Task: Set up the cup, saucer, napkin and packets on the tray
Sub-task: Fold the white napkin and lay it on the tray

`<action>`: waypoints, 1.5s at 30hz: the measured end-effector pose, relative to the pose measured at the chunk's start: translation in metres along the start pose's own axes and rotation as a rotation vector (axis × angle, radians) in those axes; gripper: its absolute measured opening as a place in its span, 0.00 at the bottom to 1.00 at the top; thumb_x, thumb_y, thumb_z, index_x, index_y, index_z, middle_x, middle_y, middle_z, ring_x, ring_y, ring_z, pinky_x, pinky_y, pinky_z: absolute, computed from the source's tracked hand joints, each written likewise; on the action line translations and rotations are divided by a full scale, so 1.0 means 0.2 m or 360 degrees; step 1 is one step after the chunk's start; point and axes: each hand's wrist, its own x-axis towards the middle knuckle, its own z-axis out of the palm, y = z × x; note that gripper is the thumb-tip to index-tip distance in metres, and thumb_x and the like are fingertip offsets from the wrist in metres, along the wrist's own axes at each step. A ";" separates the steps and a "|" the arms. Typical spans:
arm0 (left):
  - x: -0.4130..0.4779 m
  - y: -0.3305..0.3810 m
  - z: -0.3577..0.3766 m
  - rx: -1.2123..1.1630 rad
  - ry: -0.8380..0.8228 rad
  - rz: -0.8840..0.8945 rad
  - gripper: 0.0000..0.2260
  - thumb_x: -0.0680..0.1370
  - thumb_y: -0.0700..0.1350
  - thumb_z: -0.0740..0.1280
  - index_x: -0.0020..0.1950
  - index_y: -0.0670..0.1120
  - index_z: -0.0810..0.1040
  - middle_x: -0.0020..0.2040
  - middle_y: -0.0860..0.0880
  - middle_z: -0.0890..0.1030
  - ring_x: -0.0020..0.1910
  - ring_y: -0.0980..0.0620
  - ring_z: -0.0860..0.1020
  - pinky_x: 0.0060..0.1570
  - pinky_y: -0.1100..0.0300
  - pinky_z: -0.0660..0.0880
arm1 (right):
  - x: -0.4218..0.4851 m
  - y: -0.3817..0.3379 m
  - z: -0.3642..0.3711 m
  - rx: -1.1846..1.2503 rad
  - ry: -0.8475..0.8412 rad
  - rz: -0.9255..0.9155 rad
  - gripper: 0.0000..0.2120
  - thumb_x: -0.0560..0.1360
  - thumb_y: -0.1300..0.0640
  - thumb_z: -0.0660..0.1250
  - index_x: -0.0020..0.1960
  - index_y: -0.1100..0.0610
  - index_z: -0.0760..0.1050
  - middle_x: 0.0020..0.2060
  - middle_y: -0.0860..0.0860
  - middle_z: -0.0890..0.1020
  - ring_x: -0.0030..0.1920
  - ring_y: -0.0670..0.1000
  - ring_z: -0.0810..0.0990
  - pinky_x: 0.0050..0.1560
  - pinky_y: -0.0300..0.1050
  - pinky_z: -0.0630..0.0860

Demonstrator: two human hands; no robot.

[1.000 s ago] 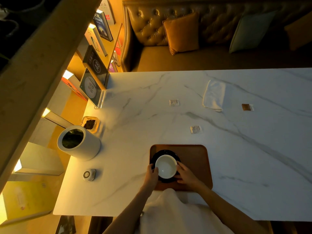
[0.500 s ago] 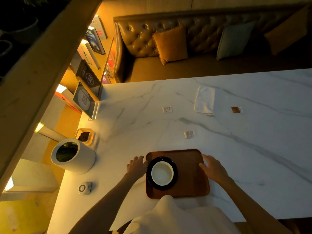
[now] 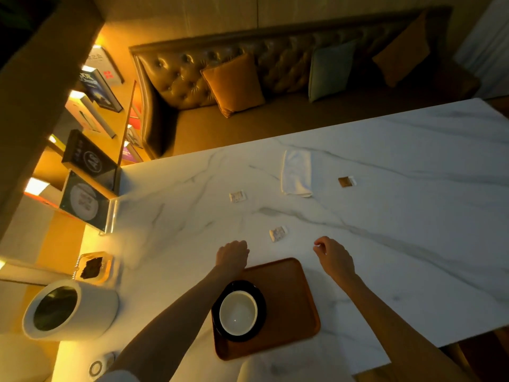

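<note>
A white cup (image 3: 238, 312) sits on a black saucer (image 3: 260, 301) on the left half of a brown tray (image 3: 292, 304) near the table's front edge. My left hand (image 3: 232, 255) hovers past the tray's far left corner, fingers curled down, holding nothing. My right hand (image 3: 334, 257) is over the marble just beyond the tray's far right corner, fingers loosely bent and empty. A white packet (image 3: 278, 232) lies between the hands, slightly farther out. Another white packet (image 3: 237, 196), a folded white napkin (image 3: 297, 173) and a brown packet (image 3: 346, 181) lie farther back.
A white cylindrical bin (image 3: 68, 310) lies on its side at the left edge, with a small dish (image 3: 93, 267) behind it and a round puck (image 3: 97, 368) in front. A framed sign (image 3: 84, 201) stands at the table's left corner. A sofa with cushions (image 3: 234, 84) runs behind the table.
Both hands let go of the cup and saucer, spread to the tray's sides, then reached forward past the tray's far edge. The camera view shifted forward.
</note>
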 end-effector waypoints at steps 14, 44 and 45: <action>1.09 0.41 -0.15 -0.0023 0.0100 0.0258 0.08 0.79 0.38 0.57 0.53 0.43 0.75 0.53 0.43 0.79 0.54 0.41 0.77 0.50 0.51 0.72 | 0.96 -0.18 0.08 -0.0206 -0.0002 0.0113 0.07 0.79 0.54 0.59 0.46 0.54 0.74 0.43 0.51 0.79 0.43 0.53 0.80 0.40 0.45 0.73; 0.87 0.33 -0.65 -0.0874 0.0570 0.0659 0.14 0.78 0.44 0.63 0.63 0.42 0.70 0.58 0.43 0.74 0.56 0.45 0.72 0.58 0.54 0.68 | 0.94 -0.75 -0.24 0.0414 0.0375 -0.0592 0.10 0.77 0.52 0.65 0.51 0.58 0.81 0.44 0.54 0.84 0.45 0.52 0.81 0.48 0.43 0.78; 0.82 0.33 -0.72 -0.0832 0.0544 0.0585 0.16 0.79 0.46 0.63 0.65 0.43 0.70 0.61 0.44 0.73 0.59 0.45 0.71 0.60 0.54 0.67 | 0.91 -0.82 -0.33 0.0475 0.0371 -0.0611 0.11 0.78 0.52 0.65 0.54 0.58 0.80 0.45 0.54 0.83 0.46 0.52 0.81 0.49 0.43 0.78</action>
